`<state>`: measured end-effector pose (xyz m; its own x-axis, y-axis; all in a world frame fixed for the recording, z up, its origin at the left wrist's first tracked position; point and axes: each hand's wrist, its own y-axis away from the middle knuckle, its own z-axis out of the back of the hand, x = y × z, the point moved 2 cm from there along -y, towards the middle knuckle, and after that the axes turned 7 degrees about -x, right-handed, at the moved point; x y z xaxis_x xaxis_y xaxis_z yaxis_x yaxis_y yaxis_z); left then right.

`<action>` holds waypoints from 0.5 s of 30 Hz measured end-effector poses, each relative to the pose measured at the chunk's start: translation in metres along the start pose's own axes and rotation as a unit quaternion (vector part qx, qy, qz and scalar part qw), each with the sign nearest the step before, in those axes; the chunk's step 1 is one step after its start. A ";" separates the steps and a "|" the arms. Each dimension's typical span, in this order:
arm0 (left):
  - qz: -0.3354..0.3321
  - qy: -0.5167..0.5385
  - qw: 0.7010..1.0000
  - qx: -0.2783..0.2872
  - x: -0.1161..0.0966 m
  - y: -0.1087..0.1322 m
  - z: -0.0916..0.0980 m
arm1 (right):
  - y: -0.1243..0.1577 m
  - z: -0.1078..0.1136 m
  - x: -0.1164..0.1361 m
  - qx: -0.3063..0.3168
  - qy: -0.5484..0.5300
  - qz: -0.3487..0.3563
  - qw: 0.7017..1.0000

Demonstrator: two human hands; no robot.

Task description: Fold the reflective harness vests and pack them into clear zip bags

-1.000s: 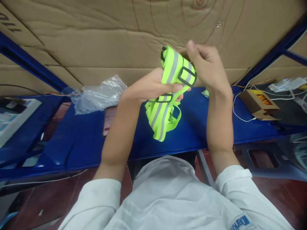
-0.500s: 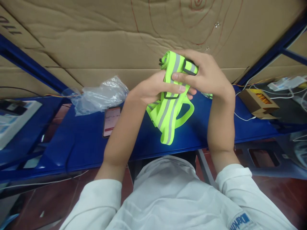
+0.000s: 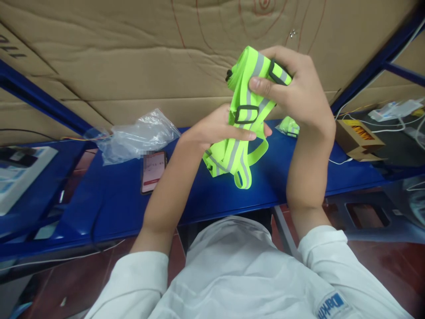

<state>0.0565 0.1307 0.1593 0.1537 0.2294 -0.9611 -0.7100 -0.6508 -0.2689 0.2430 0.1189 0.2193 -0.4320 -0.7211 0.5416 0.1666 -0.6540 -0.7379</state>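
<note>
Neon-yellow reflective strapping hangs above the blue table, its top folded, lower loops not yet gathered, as we pinch it between thumb and fingers of our left hand and right hand.

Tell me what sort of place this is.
Probably a workshop or similar indoor workspace: a blue table, brown cardboard sheeting standing behind it, and neon reflective straps held over it.

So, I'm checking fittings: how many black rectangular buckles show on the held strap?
2: lower buckle above the thumb of the left hand, upper buckle beside the right hand. More may be hidden in the folded strap.
</note>
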 end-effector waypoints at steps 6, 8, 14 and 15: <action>0.020 0.038 0.999 0.024 0.006 0.001 -0.001 | 0.002 0.000 0.002 0.007 -0.021 -0.071 0.997; 0.059 0.037 0.998 0.009 0.012 0.002 0.003 | 0.003 0.002 -0.001 -0.008 -0.025 -0.080 0.996; 0.107 0.105 0.987 -0.054 0.027 0.002 0.014 | -0.001 0.005 -0.005 -0.097 -0.074 0.013 0.992; 0.097 0.123 0.986 -0.059 0.029 0.001 0.011 | -0.001 0.004 -0.004 -0.111 -0.095 0.019 0.989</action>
<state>0.0525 0.1451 0.1323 0.1957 -0.0801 -0.9774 -0.6598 -0.7481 -0.0708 0.2479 0.1217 0.2199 -0.2506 -0.7880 0.5624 -0.0278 -0.5748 -0.8178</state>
